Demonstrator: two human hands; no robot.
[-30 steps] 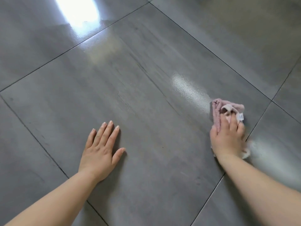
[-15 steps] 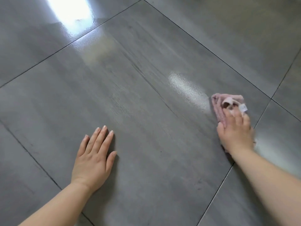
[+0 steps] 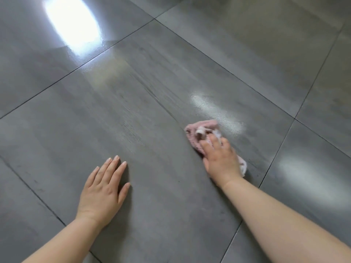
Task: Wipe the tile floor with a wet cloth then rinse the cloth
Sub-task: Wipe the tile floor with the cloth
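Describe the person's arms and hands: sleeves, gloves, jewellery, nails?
The left forearm and right forearm are bare, with no sleeve in view. The left hand and right hand wear no gloves; no ring, watch or bracelet shows. The left nails have light tips; the right ones are blurred.

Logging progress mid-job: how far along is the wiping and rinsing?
Done: a wet streak on the tile beside the cloth suggests that patch is wiped. In hand: the right hand presses the cloth on the tile; the left hand rests flat. Left: the tile around the left hand looks matte, probably unwiped, and rinsing has not begun, as the cloth is on the tile.
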